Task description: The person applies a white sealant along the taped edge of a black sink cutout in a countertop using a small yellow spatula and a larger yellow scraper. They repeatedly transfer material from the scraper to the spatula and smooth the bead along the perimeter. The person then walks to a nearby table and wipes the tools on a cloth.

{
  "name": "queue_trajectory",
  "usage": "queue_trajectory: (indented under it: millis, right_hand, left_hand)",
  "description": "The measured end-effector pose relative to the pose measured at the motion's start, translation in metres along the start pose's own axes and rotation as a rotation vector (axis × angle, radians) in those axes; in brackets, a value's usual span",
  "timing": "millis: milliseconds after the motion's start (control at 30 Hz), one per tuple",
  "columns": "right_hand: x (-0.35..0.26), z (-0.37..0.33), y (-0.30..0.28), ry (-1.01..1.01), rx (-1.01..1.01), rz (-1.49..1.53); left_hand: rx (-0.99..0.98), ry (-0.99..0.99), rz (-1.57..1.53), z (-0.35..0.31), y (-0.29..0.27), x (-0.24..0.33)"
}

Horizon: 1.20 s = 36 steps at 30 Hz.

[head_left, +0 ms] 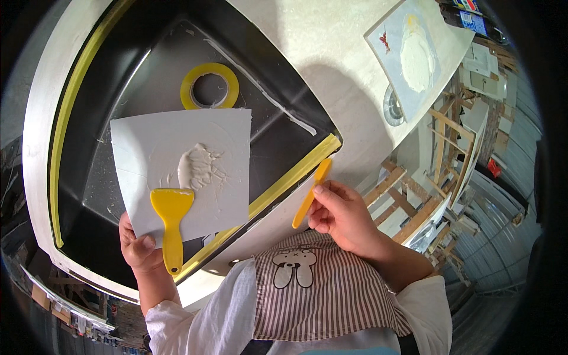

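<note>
Near its lower left corner, my left hand (139, 244) grips a thin white board (139, 154), thumb on top. A smear of creamy white paste (198, 168) lies mid-board. A yellow plastic scraper (171, 219) rests on the board below the paste, its handle beside my left thumb and jutting past the near edge. Pinched between the thumb and fingers of my right hand (340, 213) is a narrow orange-yellow plastic spatula stick (305, 207), tilted, its upper tip close to the corner of the yellow masking tape (290, 173) along the black sink's near edge.
The black sink (284, 77) sits in a pale countertop (313, 35); a yellow tape roll (233, 89) lies in it behind the board, and a white paste streak (299, 121) marks its far wall. At upper right stands a paste-smeared panel (384, 53). Wooden frames (455, 133) are beyond.
</note>
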State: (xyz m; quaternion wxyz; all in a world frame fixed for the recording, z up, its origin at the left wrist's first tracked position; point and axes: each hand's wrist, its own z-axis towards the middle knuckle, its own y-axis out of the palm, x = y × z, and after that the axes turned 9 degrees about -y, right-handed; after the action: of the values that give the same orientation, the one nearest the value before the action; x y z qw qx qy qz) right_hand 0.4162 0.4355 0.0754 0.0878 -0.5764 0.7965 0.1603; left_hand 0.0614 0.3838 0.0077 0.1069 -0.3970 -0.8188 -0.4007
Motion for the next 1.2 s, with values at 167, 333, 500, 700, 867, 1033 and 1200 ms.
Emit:
queue_trajectory:
  millis: [167, 333, 500, 700, 867, 1033, 1200]
  right_hand:
    - [-0.01, -0.007, 0.005, -0.042, -0.007, -0.07]
    - [-0.01, 0.002, 0.002, -0.059, 0.06, -0.062]
    - [0.0, -0.002, 0.005, 0.031, 0.017, 0.018]
    - [-0.018, -0.028, 0.007, -0.023, -0.341, -0.195]
    - [-0.027, -0.04, 0.02, -0.156, -0.545, -0.361]
    - [-0.041, -0.04, 0.032, -0.163, -0.49, -0.46]
    - [-0.047, -0.039, 0.037, -0.232, -0.532, -0.549]
  left_hand:
    - [-0.002, -0.016, -0.018, 0.001, 0.002, 0.001]
    - [0.011, -0.021, -0.013, 0.001, 0.005, 0.001]
    - [-0.027, -0.023, -0.009, 0.005, 0.014, 0.003]
    - [-0.016, -0.037, 0.0, 0.003, 0.025, 0.004]
    - [-0.064, -0.083, 0.055, 0.002, 0.042, -0.002]
    - [-0.236, -0.136, 0.103, 0.005, 0.061, -0.005]
    - [-0.363, -0.143, 0.12, 0.002, 0.072, 0.0]
